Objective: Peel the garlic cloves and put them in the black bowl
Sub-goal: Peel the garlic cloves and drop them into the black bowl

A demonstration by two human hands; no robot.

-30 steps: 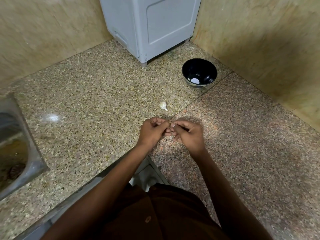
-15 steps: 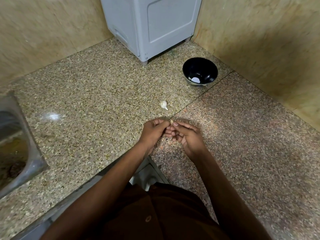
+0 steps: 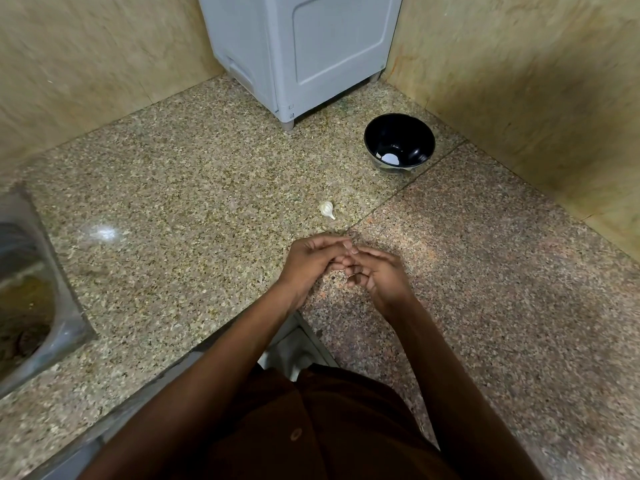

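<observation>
My left hand (image 3: 308, 261) and my right hand (image 3: 381, 275) meet fingertip to fingertip just above the speckled granite counter (image 3: 173, 202). Their fingers are curled together around a small garlic clove, which is almost wholly hidden between them. A white unpeeled garlic clove (image 3: 326, 208) lies on the counter just beyond my hands. Further back and to the right stands the black bowl (image 3: 398, 129), with a white patch at its bottom; I cannot tell whether that is a clove or a glare.
A grey plastic appliance (image 3: 311, 46) stands in the back corner, close to the bowl. Tiled walls (image 3: 536, 81) close off the back and right. A steel sink (image 3: 31, 306) is set into the counter at far left. The counter's front edge runs below my forearms.
My hands stayed together at the same spot. The right hand's fingers shifted and now cover the clove tip that showed between the fingertips half a second ago.
</observation>
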